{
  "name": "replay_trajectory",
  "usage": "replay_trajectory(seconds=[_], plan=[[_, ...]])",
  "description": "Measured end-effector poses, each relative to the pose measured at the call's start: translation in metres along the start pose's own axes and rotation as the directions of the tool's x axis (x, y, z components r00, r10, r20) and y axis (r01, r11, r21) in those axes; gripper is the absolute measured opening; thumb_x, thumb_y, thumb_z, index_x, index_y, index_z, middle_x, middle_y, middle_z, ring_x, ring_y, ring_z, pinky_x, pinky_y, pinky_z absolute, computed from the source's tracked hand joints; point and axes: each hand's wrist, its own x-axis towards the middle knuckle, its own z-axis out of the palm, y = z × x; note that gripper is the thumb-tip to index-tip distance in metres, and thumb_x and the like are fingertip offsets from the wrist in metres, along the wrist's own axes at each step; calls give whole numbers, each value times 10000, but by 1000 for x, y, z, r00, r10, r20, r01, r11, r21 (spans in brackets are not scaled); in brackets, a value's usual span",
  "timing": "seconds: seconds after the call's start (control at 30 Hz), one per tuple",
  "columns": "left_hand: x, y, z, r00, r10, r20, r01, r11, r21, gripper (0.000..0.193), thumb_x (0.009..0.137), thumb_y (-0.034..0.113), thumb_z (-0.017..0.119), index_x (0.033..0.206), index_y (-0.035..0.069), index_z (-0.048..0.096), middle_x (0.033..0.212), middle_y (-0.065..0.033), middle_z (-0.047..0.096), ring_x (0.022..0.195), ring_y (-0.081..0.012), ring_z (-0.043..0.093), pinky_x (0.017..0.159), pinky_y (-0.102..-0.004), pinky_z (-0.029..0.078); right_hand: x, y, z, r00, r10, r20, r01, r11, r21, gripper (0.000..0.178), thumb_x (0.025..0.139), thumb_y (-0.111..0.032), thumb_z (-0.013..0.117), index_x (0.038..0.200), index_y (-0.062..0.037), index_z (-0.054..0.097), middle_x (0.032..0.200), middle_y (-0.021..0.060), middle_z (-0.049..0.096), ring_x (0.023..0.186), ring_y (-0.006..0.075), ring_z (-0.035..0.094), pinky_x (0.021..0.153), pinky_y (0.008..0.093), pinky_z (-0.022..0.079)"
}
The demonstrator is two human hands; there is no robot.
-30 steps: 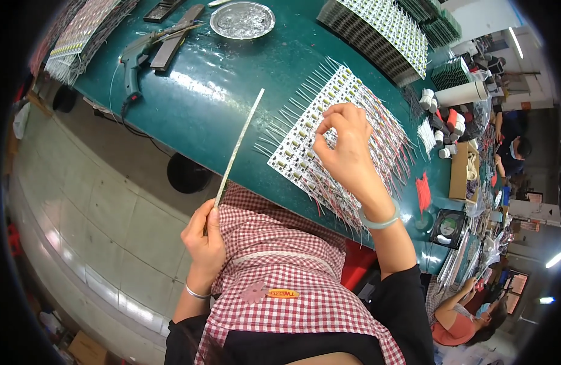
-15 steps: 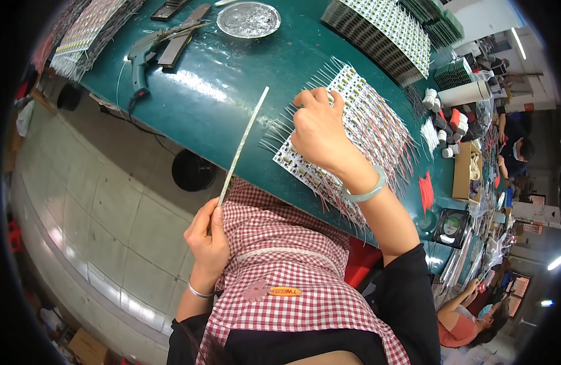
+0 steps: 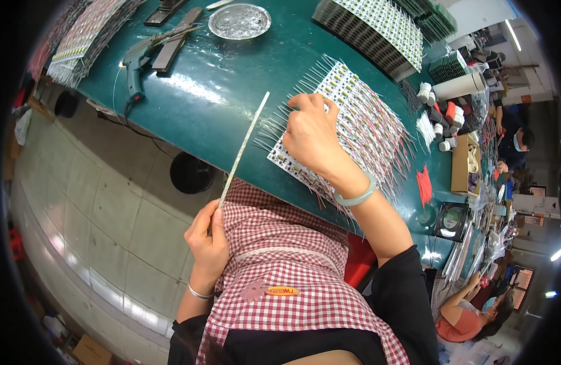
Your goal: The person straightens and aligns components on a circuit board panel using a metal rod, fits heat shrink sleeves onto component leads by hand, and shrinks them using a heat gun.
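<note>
My left hand (image 3: 207,240) pinches the lower end of a long, thin, pale speckled strip (image 3: 246,141), which tilts up past the table edge over my apron. A panel of small white circuit boards (image 3: 336,79) lies flat on the green table, with yellowish parts in rows. Bare grey leads stick out along its left side, and red and white wires (image 3: 393,149) fan out on its right. Over the left part of this panel is my right hand (image 3: 311,131), its fingers curled down against the boards; whatever they grip is hidden. A jade-coloured bangle rings that wrist.
A green soldering gun (image 3: 133,72) and a metal dish (image 3: 240,22) lie at the far left. Stacked boards (image 3: 378,36) stand behind the panel. To the right are red wires (image 3: 424,187), a cardboard box (image 3: 460,167) and a black fan (image 3: 452,220). Co-workers sit further right.
The view has shifted slightly, so the table things sit a little further left. My right hand remains at the panel in nearly the same pose; my left still holds the strip.
</note>
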Motion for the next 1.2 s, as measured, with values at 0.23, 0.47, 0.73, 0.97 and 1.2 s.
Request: replay_trajectory(seconds=[0.23,0.47,0.73,0.97,1.2], plan=[[-3,-1,1,999,-41,6,41,999,-10,167,962,17,604,1081,-82,667,926,-150,712,786,-181,665,696,-286,517,4,-4,-2,999,3,47,1,996,-91,119,661,-21,676,759,-9,742,1091,135,599,1107,314,508,1046,574,300],[-4,-4,1,1000,-18,-12,18,1000,-4,169,962,20,605,1083,-80,668,935,-154,714,796,-183,668,704,-290,520,-1,-1,3,998,54,21,-54,999,4,84,689,-4,659,746,0,720,1156,135,609,1140,299,506,1035,527,321],[-2,-2,1,999,-39,6,40,999,-14,170,964,20,602,1088,-75,668,915,-141,707,777,-171,654,682,-283,508,-7,1,0,999,27,-29,-26,999,48,53,741,-24,650,714,-5,691,1194,140,615,1142,297,514,1019,488,331],[-3,-5,2,1000,-7,-15,7,1000,-16,168,964,17,598,1086,-76,666,918,-141,708,774,-171,655,682,-284,509,-5,-4,-1,999,18,40,-19,999,32,125,663,-17,693,773,28,731,1142,146,602,1128,308,509,1012,540,342],[-3,-4,2,1000,6,-8,-6,1000,-5,161,959,13,597,1074,-75,668,930,-157,713,791,-189,669,703,-289,518,-3,-10,-4,996,41,83,-40,999,-11,57,704,-19,674,735,11,712,1170,120,627,1153,284,520,1007,498,349]])
